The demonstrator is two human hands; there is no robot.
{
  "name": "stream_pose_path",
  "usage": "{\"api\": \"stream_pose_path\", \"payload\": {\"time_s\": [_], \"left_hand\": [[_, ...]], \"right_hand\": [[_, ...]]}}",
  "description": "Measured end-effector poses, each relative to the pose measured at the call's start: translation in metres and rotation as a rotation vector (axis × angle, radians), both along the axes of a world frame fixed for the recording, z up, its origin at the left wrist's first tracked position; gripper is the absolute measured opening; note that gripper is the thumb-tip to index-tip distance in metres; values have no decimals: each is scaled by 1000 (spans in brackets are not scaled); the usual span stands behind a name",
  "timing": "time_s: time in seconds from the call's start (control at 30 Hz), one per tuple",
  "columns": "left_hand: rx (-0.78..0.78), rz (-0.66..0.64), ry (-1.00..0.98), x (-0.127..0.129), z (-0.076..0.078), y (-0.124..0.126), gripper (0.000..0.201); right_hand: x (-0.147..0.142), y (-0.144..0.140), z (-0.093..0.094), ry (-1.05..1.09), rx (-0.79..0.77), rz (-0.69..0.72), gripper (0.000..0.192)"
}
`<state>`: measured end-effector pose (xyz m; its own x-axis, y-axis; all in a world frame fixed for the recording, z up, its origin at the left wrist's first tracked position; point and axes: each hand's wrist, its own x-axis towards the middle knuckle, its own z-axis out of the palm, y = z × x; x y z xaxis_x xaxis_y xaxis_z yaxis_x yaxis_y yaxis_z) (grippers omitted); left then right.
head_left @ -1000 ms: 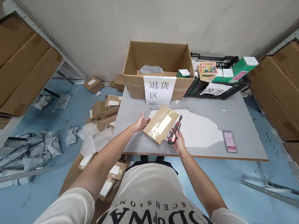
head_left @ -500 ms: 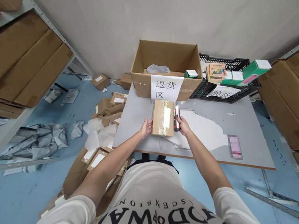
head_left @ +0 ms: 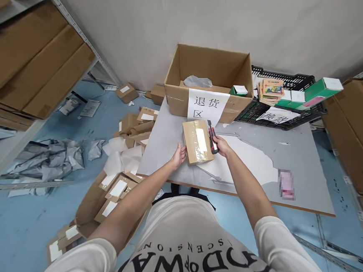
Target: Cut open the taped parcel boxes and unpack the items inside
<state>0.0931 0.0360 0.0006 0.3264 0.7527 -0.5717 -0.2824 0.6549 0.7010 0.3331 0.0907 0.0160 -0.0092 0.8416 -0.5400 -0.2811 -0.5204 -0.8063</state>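
A small taped cardboard box [head_left: 196, 143] with a white label sits at the middle of the table, turned at an angle. My left hand [head_left: 179, 156] grips its lower left side, the fingers pressed against the cardboard and partly hidden. Closed around the handle of a red and black utility knife [head_left: 213, 139] is my right hand [head_left: 221, 146], just off the box's right edge. The knife points away from me and slightly left. Beneath the box and to its right lies a white sheet [head_left: 251, 160] on the grey tabletop.
Behind, a large open carton [head_left: 178, 96] with a paper sign holds a grey bag and a green box. A black crate [head_left: 246, 114] of booklets and green boxes stands beside it. A pink item [head_left: 286, 184] lies right. Parcels [head_left: 117, 189] crowd the floor left of the table [head_left: 311, 163].
The small box has turned counter-clockwise, its far end swinging left. The knife has tilted the same way along with my right hand. My left hand stays at the box's left side.
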Motion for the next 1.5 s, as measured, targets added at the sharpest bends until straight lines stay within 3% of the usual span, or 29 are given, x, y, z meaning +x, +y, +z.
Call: {"api": "stream_pose_path", "payload": {"time_s": [0.23, 0.33, 0.47, 0.6, 0.77, 0.87, 0.97, 1.1, 1.23, 1.37, 1.5], "left_hand": [[47, -47, 195, -13, -5, 13, 84], [94, -38, 285, -23, 0, 40, 82], [198, -40, 348, -29, 11, 94, 80], [245, -88, 349, -25, 18, 140, 82], [196, -166, 333, -18, 16, 161, 83], [189, -161, 332, -20, 16, 158, 82], [193, -168, 352, -29, 21, 145, 81], [169, -164, 336, -46, 28, 108, 84], [101, -154, 305, -53, 24, 62, 80], [92, -123, 267, -44, 16, 27, 76], [143, -97, 279, -34, 16, 6, 72]], "right_hand": [[6, -17, -1, 53, 37, -120, 6], [10, -42, -2, 69, 98, -283, 14], [3, -97, -14, 52, 144, -506, 26], [-20, -144, -28, 149, 61, -539, 27], [-45, -150, -32, 234, 53, -550, 30], [-43, -140, -28, 260, 58, -547, 27], [-20, -125, -21, 276, 70, -553, 19], [27, -93, -5, 244, 39, -452, 15], [64, -52, 11, 191, -52, -297, 13], [75, -21, 14, 100, -73, -252, 13], [71, -12, 5, 62, -31, -244, 12]]}}
